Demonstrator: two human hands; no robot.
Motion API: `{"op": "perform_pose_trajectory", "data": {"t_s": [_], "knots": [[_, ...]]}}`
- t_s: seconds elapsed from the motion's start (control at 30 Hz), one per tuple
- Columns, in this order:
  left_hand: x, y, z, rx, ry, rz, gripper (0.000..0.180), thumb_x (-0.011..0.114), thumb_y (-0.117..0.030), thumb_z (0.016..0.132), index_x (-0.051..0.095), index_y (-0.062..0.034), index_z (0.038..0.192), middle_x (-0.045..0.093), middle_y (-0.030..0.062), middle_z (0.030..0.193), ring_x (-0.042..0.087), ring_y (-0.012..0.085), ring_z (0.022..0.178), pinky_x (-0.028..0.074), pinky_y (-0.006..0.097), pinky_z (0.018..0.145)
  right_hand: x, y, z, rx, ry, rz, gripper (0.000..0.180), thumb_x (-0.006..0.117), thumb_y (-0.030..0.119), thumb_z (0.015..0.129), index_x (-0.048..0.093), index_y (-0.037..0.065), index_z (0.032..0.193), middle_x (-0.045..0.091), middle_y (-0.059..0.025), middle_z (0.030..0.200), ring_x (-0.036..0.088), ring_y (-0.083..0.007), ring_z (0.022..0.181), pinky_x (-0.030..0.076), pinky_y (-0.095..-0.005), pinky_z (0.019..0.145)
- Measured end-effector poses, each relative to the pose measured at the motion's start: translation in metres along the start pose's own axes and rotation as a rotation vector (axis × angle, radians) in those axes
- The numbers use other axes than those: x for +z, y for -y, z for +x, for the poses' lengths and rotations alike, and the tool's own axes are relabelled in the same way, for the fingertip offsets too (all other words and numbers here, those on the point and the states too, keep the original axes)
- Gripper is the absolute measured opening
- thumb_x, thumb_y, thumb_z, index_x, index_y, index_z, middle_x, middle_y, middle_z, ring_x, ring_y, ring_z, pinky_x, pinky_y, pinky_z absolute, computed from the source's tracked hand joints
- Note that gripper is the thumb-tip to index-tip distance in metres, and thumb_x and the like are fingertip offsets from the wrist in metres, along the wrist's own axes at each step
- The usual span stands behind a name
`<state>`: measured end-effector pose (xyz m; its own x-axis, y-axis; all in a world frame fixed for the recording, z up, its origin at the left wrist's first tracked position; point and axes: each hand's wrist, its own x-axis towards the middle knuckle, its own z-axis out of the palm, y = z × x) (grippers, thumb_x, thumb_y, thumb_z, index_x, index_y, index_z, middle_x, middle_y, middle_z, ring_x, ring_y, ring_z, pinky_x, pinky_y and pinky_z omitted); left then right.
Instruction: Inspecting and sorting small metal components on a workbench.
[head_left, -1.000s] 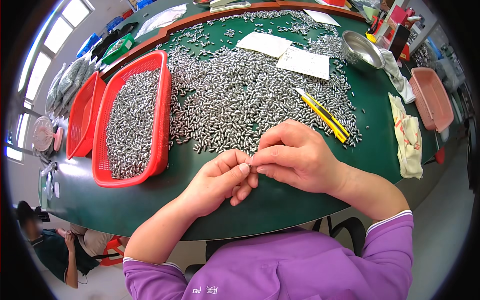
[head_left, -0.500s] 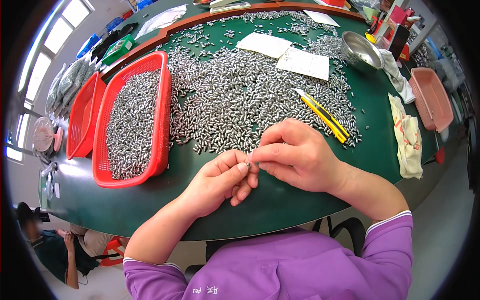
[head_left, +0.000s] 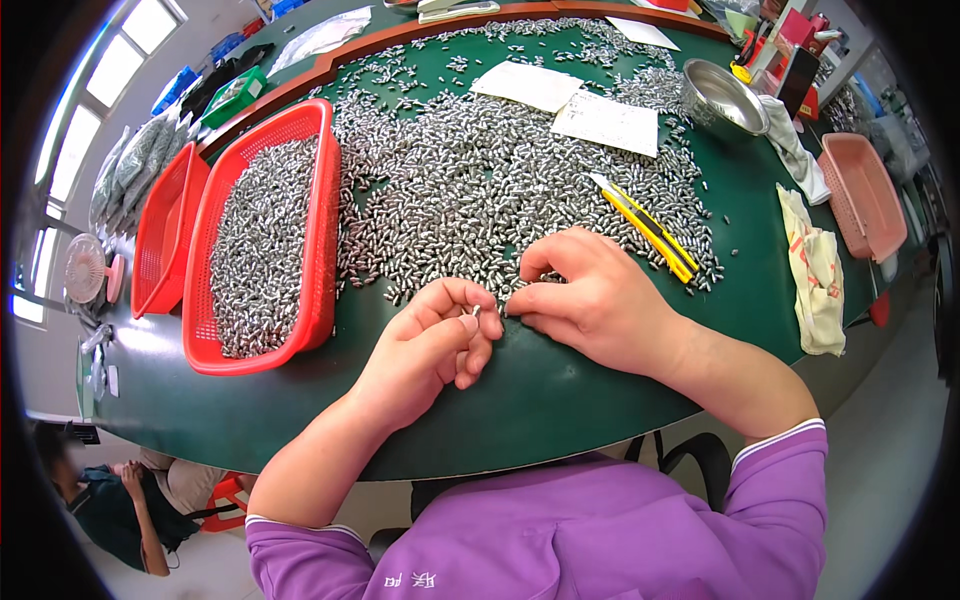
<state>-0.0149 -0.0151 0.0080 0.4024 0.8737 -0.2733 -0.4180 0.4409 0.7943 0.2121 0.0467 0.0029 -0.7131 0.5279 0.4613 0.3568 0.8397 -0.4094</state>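
Between the thumb and forefinger of my left hand (head_left: pixel 437 335) is a small silvery metal piece (head_left: pixel 476 311); the other fingers curl loosely below. Just to its right, my right hand (head_left: pixel 592 300) has its thumb and forefinger pinched together at the near edge of the heap. A small dark piece shows by those tips, but whether they grip it I cannot make out. The wide heap of oval metal pieces (head_left: pixel 450 190) spreads over the green table beyond both hands. A red plastic basket (head_left: pixel 323 240) full of like pieces stands at the left.
A yellow box cutter (head_left: pixel 650 232) lies on the heap's right side, two white paper sheets (head_left: pixel 605 124) farther back. At right are a steel bowl (head_left: pixel 725 97), cloths (head_left: pixel 815 270) and a pink basket (head_left: pixel 862 195). A second red basket (head_left: pixel 165 240) stands far left; a person sits lower left.
My hands have parted slightly: the left drew left with its metal piece, and the right's fingertips came away from it, staying at the heap's near edge.
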Motion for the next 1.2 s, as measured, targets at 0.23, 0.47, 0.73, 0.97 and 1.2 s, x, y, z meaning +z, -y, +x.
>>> {"op": "perform_pose_trajectory", "data": {"t_s": [0.23,0.47,0.73,0.97,1.2], "knots": [[-0.001,-0.001,0.0,-0.01,-0.013,-0.013,0.019,0.051,-0.009,0.097,0.051,-0.0049,0.116,0.059,0.005,0.097,0.053,0.0103,0.072,0.043,0.023,0.06,0.002,0.005,0.0,-0.004,0.005,-0.056,0.017,0.074,0.014,0.074,0.068,0.015,0.09,0.056,-0.0023,0.101,0.058,-0.0235,0.098,0.046,-0.0396,0.084],[-0.003,0.0,0.0,-0.024,0.002,-0.015,0.016,0.051,-0.01,0.098,0.053,-0.0052,0.113,0.059,0.0047,0.094,0.052,0.0092,0.069,0.041,0.022,0.057,0.0,0.006,0.001,-0.003,0.048,-0.092,0.016,0.075,0.014,0.076,0.064,0.013,0.088,0.056,-0.0023,0.101,0.058,-0.0244,0.098,0.046,-0.0401,0.085],[0.006,0.0,-0.002,-0.094,0.032,0.105,0.011,0.053,-0.011,0.098,0.053,-0.005,0.108,0.06,0.0071,0.089,0.05,0.0095,0.06,0.037,0.021,0.047,0.001,0.006,0.001,-0.025,-0.036,0.053,0.02,0.074,0.01,0.08,0.061,0.011,0.094,0.062,-0.004,0.098,0.061,-0.0253,0.094,0.048,-0.0387,0.082],[0.005,-0.001,-0.002,-0.113,0.049,0.164,0.012,0.053,-0.012,0.099,0.052,-0.0052,0.109,0.06,0.0076,0.09,0.05,0.0099,0.06,0.038,0.021,0.048,0.0,0.008,0.003,-0.082,-0.108,0.176,0.022,0.075,0.007,0.079,0.062,0.01,0.097,0.067,-0.0035,0.092,0.065,-0.0242,0.085,0.05,-0.0367,0.076],[0.005,-0.002,-0.003,-0.149,0.072,0.136,0.014,0.054,-0.013,0.1,0.052,-0.0044,0.111,0.058,0.0044,0.091,0.052,0.0088,0.066,0.043,0.023,0.055,-0.001,0.011,0.004,-0.056,-0.137,0.217,0.031,0.079,0.006,0.076,0.063,0.01,0.102,0.069,-0.0032,0.094,0.067,-0.023,0.083,0.051,-0.0356,0.073]]}}
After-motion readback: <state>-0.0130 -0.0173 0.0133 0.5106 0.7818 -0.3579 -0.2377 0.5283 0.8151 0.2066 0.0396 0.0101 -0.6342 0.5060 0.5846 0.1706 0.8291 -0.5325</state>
